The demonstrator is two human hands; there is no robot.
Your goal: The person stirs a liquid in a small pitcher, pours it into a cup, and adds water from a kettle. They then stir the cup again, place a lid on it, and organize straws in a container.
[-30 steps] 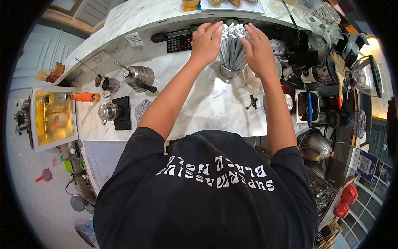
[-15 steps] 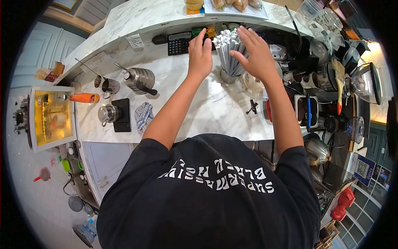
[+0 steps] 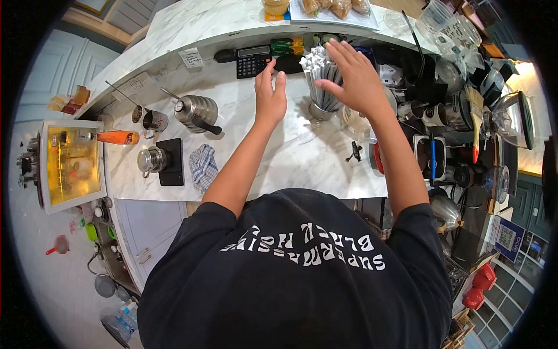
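A metal cup (image 3: 319, 110) stuffed with white paper-wrapped straws (image 3: 318, 71) stands on the marble counter (image 3: 290, 151). My right hand (image 3: 352, 78) hovers over the right side of the straws, fingers spread, thumb touching the bundle. My left hand (image 3: 269, 96) is flat and open above the counter, a little left of the cup, holding nothing and clear of the straws.
A black calculator (image 3: 251, 60) lies behind my left hand. A steel gooseneck kettle (image 3: 196, 110), a small pitcher (image 3: 152, 158) on a black scale, a folded cloth (image 3: 202, 164) and an orange bottle (image 3: 116, 137) sit to the left. Coffee gear crowds the right side (image 3: 459, 116).
Both hands let go of the straw bundle they were pressing. My left hand drew back to the left and down; my right hand lifted slightly and spread open.
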